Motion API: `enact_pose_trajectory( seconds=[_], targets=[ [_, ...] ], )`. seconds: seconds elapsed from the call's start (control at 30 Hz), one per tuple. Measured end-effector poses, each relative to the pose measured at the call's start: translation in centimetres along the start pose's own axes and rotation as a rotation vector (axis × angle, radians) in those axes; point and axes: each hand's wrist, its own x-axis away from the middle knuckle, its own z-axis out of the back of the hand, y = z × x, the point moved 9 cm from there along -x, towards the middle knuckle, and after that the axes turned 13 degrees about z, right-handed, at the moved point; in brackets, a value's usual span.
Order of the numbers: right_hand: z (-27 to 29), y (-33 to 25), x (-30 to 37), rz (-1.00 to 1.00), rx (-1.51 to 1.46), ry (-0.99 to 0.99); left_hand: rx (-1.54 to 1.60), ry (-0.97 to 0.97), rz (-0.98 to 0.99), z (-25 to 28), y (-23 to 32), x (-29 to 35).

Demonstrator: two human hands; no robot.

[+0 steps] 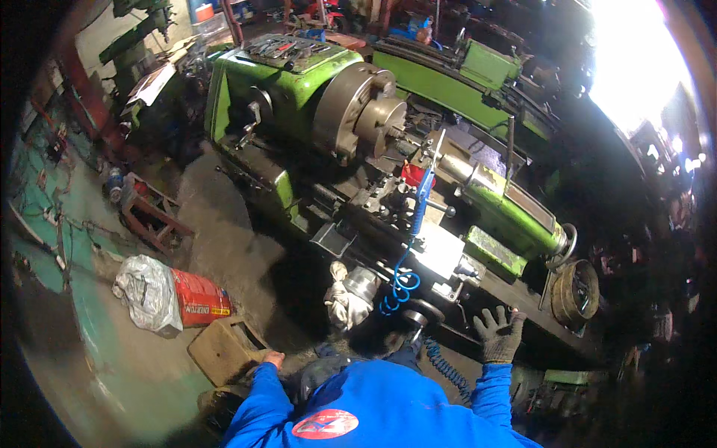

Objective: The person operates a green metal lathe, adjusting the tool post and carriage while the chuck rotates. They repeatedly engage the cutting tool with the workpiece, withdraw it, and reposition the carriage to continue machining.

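Observation:
Gloved in grey with a bare fingertip showing, my right hand (pixel 499 336) is spread open beside the front of the lathe bed (pixel 515 310), holding nothing. My left hand (pixel 275 360) looks bare and is low beside a brown box-like block (pixel 224 349); its fingers are too foreshortened to read, and I cannot tell whether it touches the block. Ahead stands a green lathe (pixel 291 89) with a large chuck (pixel 358 112). A blue air blow gun (pixel 423 196) lies over the carriage, its blue coiled hose (pixel 403 287) hanging down. Nearer me is a shiny metal cylinder (pixel 363 284) with a pale cloth (pixel 340 299) against it.
The tailstock (pixel 515 213) with its handwheel (pixel 567 243) is at the right, above a round metal drum (pixel 575 291). A red bag (pixel 200 297) and a silvery sack (pixel 148 291) lie on the left floor near a rusty frame (pixel 153 216). Tools (pixel 287 51) cover the headstock top.

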Motion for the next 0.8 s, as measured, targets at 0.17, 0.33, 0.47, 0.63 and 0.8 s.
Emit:
enact_pose_trajectory(
  seconds=[0.17,0.33,0.47,0.63,0.8],
  targets=[
    [2.2,0.2,3.5,0.050,-0.221,0.032,-0.179,-0.047,-0.097,2.2,4.6,-5.3],
    [5.5,0.9,5.3,-0.011,-0.055,0.281,-0.090,-0.070,-0.174,1.5,12.0,-1.2],
    [26.3,10.9,0.1,0.056,0.588,0.295,-0.102,-0.091,-0.201,-0.3,15.7,0.7],
    [26.7,21.9,8.7,0.147,1.943,-0.781,-0.179,-0.020,-0.303,1.9,18.1,2.5],
    [32.1,26.8,13.7,-0.581,1.508,-0.464,-0.152,0.059,-0.253,5.1,14.0,1.9]
  ],
)
